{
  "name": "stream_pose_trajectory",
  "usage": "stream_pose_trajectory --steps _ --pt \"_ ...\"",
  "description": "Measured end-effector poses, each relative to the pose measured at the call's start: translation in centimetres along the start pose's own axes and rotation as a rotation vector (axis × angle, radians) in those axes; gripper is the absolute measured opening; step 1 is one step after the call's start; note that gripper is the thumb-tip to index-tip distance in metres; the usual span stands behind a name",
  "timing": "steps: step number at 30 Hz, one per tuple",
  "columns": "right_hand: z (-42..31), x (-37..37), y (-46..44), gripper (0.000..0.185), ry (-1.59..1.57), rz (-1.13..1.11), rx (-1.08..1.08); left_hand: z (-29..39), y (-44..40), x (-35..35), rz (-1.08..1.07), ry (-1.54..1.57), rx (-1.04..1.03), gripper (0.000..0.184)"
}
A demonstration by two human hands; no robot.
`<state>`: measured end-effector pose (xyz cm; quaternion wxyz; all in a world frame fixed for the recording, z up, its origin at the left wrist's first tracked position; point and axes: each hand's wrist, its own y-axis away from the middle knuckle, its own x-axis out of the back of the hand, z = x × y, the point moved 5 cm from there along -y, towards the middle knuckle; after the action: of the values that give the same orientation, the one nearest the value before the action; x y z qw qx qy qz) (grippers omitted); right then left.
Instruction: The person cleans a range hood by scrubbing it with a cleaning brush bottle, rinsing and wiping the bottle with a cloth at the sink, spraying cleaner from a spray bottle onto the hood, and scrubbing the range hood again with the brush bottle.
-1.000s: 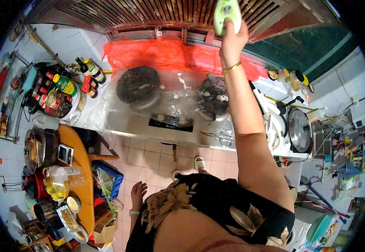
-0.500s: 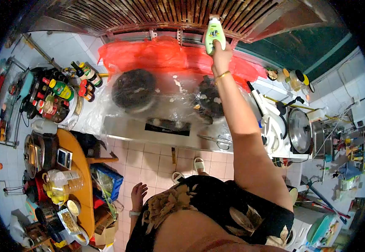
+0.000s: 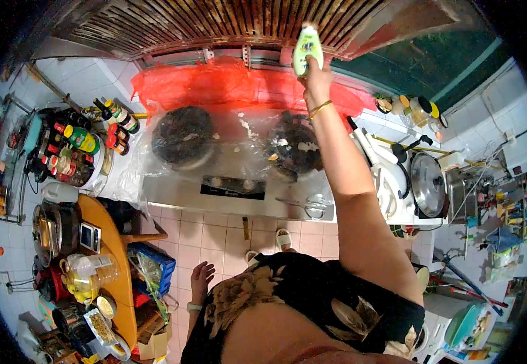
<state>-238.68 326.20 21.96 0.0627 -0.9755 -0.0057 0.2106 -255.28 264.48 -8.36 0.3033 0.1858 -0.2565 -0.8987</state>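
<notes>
Reaching far up and forward, my right hand [image 3: 318,77] grips a pale green squeeze bottle [image 3: 307,51] with dark printing. The bottle's top end lies over the rusty, greasy slats of the range hood [image 3: 239,24]; whether it touches them I cannot tell. My left hand [image 3: 201,279] hangs low at my side, above the floor, its fingers apart and nothing in it. Between me and the hood is a stove [image 3: 227,167] under clear plastic film, its left burner [image 3: 182,136] and right burner [image 3: 293,145] both dark. Red plastic [image 3: 209,85] lies along its back.
Scissors [image 3: 309,206] rest on the stove's front edge. Sauce bottles [image 3: 81,139] crowd the left counter. A wooden table [image 3: 105,227] with containers stands on the left, a blue crate [image 3: 160,267] beside it. To the right are a lidded pan [image 3: 428,185] and a sink [image 3: 460,194].
The view has shifted slightly, so the stove and counters sit a little further left and lower. My right hand still holds the bottle up at the hood; my left hand stays low.
</notes>
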Motion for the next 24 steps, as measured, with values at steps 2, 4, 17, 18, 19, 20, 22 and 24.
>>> stream_pose_trajectory --steps 2,4,17,18,19,20,22,24 --pt "0.6 0.8 0.2 0.029 -0.022 0.041 -0.027 -0.6 -0.5 0.4 -0.013 0.004 -0.013 0.041" --pt "-1.2 0.9 1.5 0.031 0.009 0.041 0.129 -0.7 -0.9 0.6 0.017 -0.014 -0.009 0.041" --pt "1.4 0.4 -1.8 0.03 -0.036 -0.048 0.239 -0.5 -0.7 -1.8 0.061 0.001 0.04 0.042" --pt "3.9 1.3 -2.8 0.03 0.002 -0.027 0.156 -0.9 -0.5 -1.6 0.075 0.012 0.092 0.042" --pt "5.5 1.8 -3.7 0.03 -0.002 -0.029 0.151 -1.5 -0.3 -1.2 0.076 -0.001 0.085 0.042" --pt "7.5 2.5 -4.6 0.028 -0.001 0.019 0.057 -1.4 0.0 -1.2 0.082 -0.001 0.084 0.042" --pt "11.7 4.2 -7.1 0.026 0.0 0.069 -0.041 -0.9 0.7 -0.9 0.13 -0.061 0.102 0.042" --pt "14.7 5.7 -9.6 0.027 0.176 0.076 -0.011 -0.9 0.9 -1.0 0.155 -0.062 0.103 0.041"
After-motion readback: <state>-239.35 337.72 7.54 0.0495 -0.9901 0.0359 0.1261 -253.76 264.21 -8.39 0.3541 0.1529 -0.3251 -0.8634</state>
